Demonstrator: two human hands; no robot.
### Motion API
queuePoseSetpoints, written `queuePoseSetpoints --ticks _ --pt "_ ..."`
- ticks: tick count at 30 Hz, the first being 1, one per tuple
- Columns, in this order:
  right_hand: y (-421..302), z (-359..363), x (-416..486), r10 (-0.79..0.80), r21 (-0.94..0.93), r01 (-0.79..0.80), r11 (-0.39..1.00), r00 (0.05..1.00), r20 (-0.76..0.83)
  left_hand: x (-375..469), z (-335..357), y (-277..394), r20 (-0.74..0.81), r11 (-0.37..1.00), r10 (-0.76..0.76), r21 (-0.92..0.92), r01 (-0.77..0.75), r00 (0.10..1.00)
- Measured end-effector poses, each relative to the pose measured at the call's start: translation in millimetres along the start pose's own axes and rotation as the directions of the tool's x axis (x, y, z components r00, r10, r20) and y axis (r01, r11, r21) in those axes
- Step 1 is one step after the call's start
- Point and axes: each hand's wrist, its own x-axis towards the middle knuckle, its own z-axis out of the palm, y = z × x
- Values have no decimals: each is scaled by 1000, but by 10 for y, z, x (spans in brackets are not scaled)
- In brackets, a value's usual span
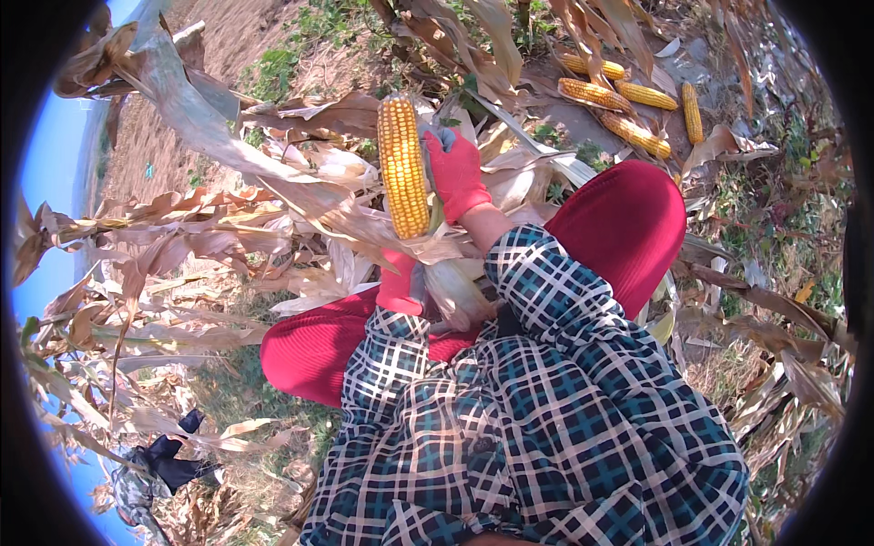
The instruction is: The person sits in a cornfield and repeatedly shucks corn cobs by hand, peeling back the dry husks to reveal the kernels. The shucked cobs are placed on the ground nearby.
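Observation:
A yellow ear of corn (pixel 401 167) stands in front of me, its kernels bare. Dry pale husk (pixel 454 290) hangs peeled back around its lower end. My left hand (pixel 399 281), in a red glove with a grey palm, grips the ear's husk-wrapped base; a husk leaf partly covers its fingers. Close to the right side of the ear is my right hand (pixel 454 167), in a matching glove. Its fingers are curled on husk, though the ear and the hand itself hide part of that grip.
Several bare ears of corn (pixel 631 102) lie on the ground at the upper right. Dry corn stalks and leaves (pixel 205 136) crowd the left and front. My knees in red trousers (pixel 618 232) flank the work. Another person (pixel 153 471) is among stalks at lower left.

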Motion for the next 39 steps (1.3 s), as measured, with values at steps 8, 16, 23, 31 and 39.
queuePoseSetpoints --ticks 8,16,23,31,39 --pt "993 259 -315 351 -403 -26 915 543 763 180 -64 475 -256 949 -1 -304 -80 967" --pt "620 13 22 409 -408 -266 873 856 316 164 -15 450 -167 737 -221 -674 52 961" --pt "-28 98 12 -241 448 35 893 879 412 133 175 385 19 881 44 -472 -30 999" --pt "-377 -13 -392 -69 -255 774 580 359 931 -187 717 -552 369 770 137 544 -334 919" --pt "174 -104 172 271 268 -349 898 918 288 295 330 136 1 981 -187 -53 187 982"
